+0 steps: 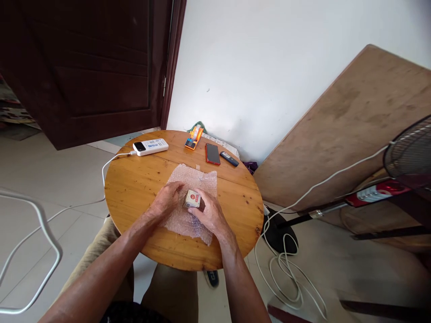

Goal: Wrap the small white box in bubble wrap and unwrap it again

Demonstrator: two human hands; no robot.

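Forearms, right grip around box, label-up, long axis unclear, left grip loosely curled

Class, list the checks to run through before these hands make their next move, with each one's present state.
1. Right hand has its grip on the small box: ok.
2. Left hand also holds the small box: not ok, it is beside it.
3. Bubble wrap lies spread open on the table: ok.
4. Small box rests on the wrap rather than lifted: cannot tell.
5. Tape dispenser stands on the table, beyond the wrap: ok.
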